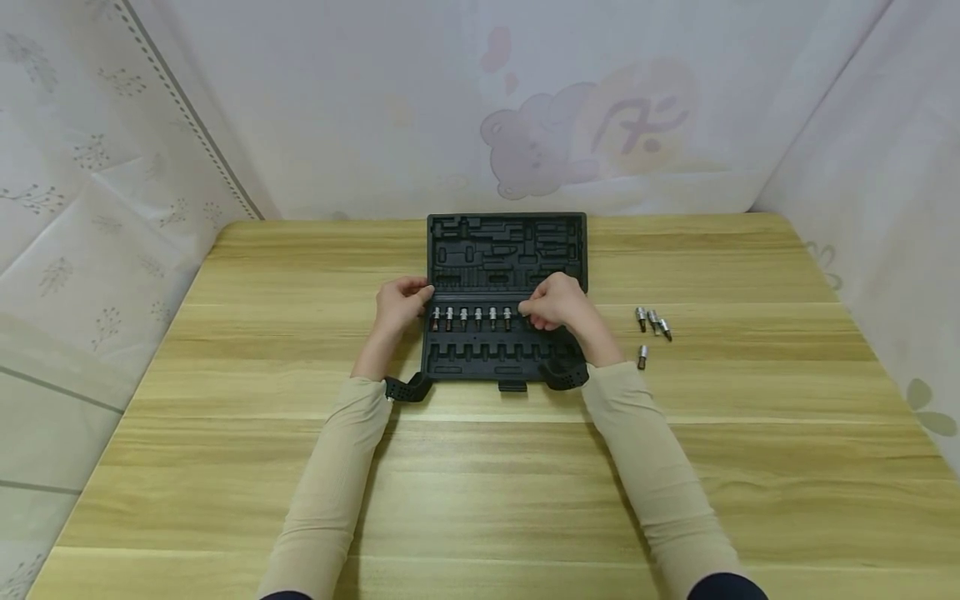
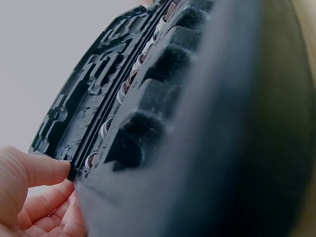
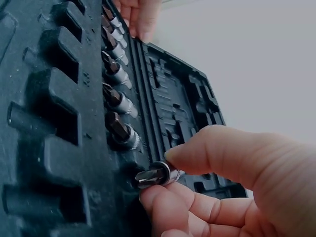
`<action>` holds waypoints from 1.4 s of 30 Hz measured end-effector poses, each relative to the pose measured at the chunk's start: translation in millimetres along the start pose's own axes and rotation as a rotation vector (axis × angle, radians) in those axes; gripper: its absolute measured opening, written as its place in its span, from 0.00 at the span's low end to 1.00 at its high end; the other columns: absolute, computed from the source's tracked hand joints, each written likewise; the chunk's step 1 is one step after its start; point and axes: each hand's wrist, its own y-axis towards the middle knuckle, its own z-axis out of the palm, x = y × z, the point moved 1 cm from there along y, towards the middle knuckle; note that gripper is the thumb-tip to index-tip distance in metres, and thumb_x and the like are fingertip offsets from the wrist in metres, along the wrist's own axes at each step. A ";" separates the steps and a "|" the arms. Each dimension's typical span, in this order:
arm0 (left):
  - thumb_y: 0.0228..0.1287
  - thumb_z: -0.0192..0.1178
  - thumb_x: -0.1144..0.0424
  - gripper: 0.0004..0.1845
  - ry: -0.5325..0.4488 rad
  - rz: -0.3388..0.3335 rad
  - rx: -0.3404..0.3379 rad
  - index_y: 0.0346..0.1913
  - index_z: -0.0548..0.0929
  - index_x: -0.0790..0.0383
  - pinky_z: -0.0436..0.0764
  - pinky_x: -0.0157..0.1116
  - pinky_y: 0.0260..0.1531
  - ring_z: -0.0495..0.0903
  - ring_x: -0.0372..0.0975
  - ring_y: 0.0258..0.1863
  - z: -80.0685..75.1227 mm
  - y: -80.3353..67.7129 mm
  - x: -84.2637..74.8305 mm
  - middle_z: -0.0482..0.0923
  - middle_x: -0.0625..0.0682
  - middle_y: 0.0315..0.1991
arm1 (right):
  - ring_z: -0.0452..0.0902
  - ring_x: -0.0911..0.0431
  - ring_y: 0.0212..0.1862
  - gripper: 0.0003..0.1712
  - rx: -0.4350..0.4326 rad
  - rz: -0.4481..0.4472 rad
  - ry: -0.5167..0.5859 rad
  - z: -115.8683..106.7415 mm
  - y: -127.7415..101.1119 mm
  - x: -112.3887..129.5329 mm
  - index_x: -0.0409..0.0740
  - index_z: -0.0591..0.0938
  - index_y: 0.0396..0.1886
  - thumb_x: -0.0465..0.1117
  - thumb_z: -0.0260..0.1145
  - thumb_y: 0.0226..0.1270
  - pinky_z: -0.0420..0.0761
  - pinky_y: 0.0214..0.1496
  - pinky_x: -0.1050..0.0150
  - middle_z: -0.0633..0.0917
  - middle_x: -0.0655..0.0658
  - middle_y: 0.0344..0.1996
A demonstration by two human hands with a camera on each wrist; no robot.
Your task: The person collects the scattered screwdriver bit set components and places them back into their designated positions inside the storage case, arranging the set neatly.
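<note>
Silver bit socket (image 3: 157, 174) entering open black case (image 1: 507, 250).

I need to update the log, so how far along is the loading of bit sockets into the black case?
Six bit sockets already sit in the case row. The right hand pinches a seventh at the next slot; the left hand grips the case edge. Four loose sockets remain on the table.

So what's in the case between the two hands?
In the head view, six small silver socket bits stand in a row in the black plastic case, between the left hand and right hand.
</note>
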 end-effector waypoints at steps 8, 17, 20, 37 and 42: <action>0.65 0.58 0.65 0.15 -0.012 0.005 -0.003 0.51 0.80 0.69 0.77 0.30 0.29 0.76 0.40 0.30 0.6 1.0 0.2 0.80 0.61 0.44 | 0.79 0.57 0.20 0.13 -0.017 0.065 -0.049 4.6 5.5 4.5 0.37 0.84 0.22 0.41 0.64 0.61 0.82 0.27 0.64 0.82 0.47 0.14; 0.65 0.58 0.66 0.15 -0.023 0.004 0.000 0.51 0.80 0.69 0.76 0.29 0.28 0.75 0.39 0.29 0.2 1.4 0.7 0.80 0.61 0.43 | 0.80 0.54 0.21 0.19 0.001 0.060 -0.127 3.1 3.9 9.4 0.42 0.77 0.11 0.41 0.65 0.60 0.74 0.25 0.64 0.81 0.47 0.12; 0.65 0.58 0.66 0.15 -0.027 0.004 0.000 0.51 0.80 0.69 0.76 0.29 0.28 0.75 0.39 0.29 0.3 1.6 1.1 0.80 0.61 0.43 | 0.82 0.53 0.24 0.18 0.039 0.067 -0.142 0.8 5.2 10.5 0.41 0.79 0.13 0.42 0.66 0.61 0.76 0.30 0.62 0.82 0.47 0.13; 0.65 0.58 0.65 0.15 -0.022 -0.004 -0.003 0.51 0.80 0.69 0.76 0.30 0.28 0.75 0.39 0.30 -0.1 1.9 0.8 0.80 0.61 0.44 | 0.72 0.63 0.11 0.15 0.267 0.231 -0.100 -12.8 27.4 13.0 0.33 0.82 0.36 0.43 0.65 0.65 0.64 0.13 0.71 0.79 0.48 0.11; 0.65 0.58 0.66 0.14 -0.031 -0.004 -0.003 0.51 0.80 0.69 0.76 0.30 0.29 0.75 0.40 0.31 0.8 1.4 1.4 0.80 0.61 0.44 | 0.71 0.62 0.12 0.26 0.299 0.241 -0.151 -13.8 31.1 19.1 0.30 0.71 0.56 0.41 0.65 0.64 0.69 0.15 0.70 0.78 0.47 0.15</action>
